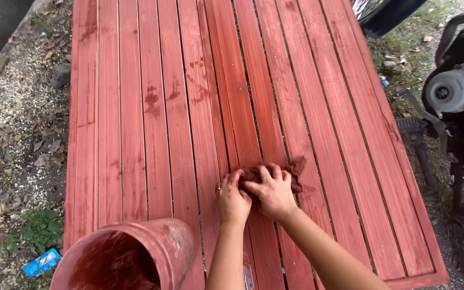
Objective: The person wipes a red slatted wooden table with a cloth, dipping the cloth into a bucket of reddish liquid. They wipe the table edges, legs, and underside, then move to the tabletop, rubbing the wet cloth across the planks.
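Head view: both hands, left [232, 200] and right [272, 192], pressed flat on a stain-soaked rag [275, 173], grip clenched over it, mid-wipe along red slatted wooden bench [135, 107]. Likely next: even pressure along the grain. Stained bucket [130, 252] near left of grip; gravel ground [12, 118], motorcycle [457, 107] right.

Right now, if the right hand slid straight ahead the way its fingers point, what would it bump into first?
The right hand already presses the stained reddish-brown rag. Beyond it, only bare red-stained wooden slats show, so the way looks free, though depth is unclear.
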Demonstrator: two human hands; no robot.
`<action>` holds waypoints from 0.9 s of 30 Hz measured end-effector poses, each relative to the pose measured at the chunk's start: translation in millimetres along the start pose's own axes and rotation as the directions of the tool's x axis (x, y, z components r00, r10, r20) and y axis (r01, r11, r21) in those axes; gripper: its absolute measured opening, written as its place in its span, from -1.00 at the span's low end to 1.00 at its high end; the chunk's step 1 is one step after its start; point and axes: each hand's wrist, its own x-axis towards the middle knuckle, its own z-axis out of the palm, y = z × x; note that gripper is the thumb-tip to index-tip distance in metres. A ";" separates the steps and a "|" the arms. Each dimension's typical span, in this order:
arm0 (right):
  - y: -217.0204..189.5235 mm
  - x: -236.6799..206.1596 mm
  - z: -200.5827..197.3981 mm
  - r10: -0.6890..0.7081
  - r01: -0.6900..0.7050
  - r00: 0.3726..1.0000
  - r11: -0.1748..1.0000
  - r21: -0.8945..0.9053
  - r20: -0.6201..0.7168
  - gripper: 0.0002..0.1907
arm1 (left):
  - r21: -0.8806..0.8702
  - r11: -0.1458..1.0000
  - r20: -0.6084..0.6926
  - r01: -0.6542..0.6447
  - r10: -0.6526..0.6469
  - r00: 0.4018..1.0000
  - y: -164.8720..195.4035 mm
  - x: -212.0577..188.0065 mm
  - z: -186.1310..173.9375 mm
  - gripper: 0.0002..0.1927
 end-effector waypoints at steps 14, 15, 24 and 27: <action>-44.7 -195.1 33.8 0.020 -0.037 0.988 0.993 0.114 0.151 -0.49 | 0.033 0.999 0.062 0.006 -0.008 0.998 -32.7 -194.0 2.6 -0.47; -49.4 -210.1 35.9 0.017 -0.036 0.989 0.991 0.128 0.144 -0.49 | 0.038 0.999 0.079 0.024 -0.027 0.997 -36.6 -207.5 5.8 -0.47; -56.7 -266.2 26.2 -0.078 0.006 0.947 0.974 0.227 0.310 -0.51 | -0.094 0.990 0.264 0.109 -0.081 0.961 -78.7 -294.8 23.3 -0.26; -47.2 -254.5 3.0 -0.041 -0.135 0.838 0.951 0.279 0.544 -0.56 | -0.233 0.934 0.277 0.271 -0.204 0.939 -71.1 -298.7 22.1 -0.39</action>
